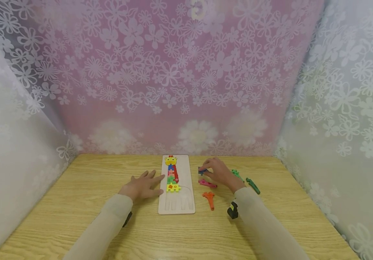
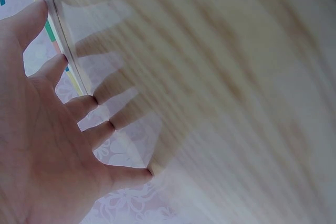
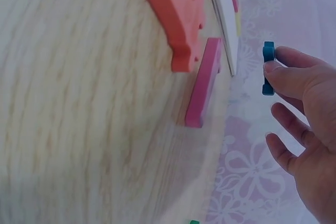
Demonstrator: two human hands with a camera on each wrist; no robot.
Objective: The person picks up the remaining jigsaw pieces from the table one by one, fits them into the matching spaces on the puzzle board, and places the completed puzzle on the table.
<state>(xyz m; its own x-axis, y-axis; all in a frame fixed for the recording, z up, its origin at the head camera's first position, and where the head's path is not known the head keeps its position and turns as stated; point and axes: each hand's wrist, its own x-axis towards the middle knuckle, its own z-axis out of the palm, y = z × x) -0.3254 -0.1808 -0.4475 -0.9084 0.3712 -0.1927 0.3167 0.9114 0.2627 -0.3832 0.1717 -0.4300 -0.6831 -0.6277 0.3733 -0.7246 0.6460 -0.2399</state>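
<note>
One table (image 1: 92, 177) carries one board (image 1: 184, 169) near its far edge. Set in the board are what look like six pieces (the seams are tiny, so the count may be off): two yellow pieces (image 1: 172, 188), one blue piece (image 1: 170, 167), one pink piece (image 1: 170, 173), one green piece (image 1: 171, 179) and one red piece (image 1: 176, 174). Between the board's right edge and the table's right edge lie four more: one loose orange piece (image 1: 209, 199), one loose pink piece (image 1: 207, 183) and two loose green pieces (image 1: 253, 185). One loose blue piece (image 3: 268, 52) is held. Hands: two, one left hand (image 1: 143, 186), one right hand (image 1: 220, 172).
</note>
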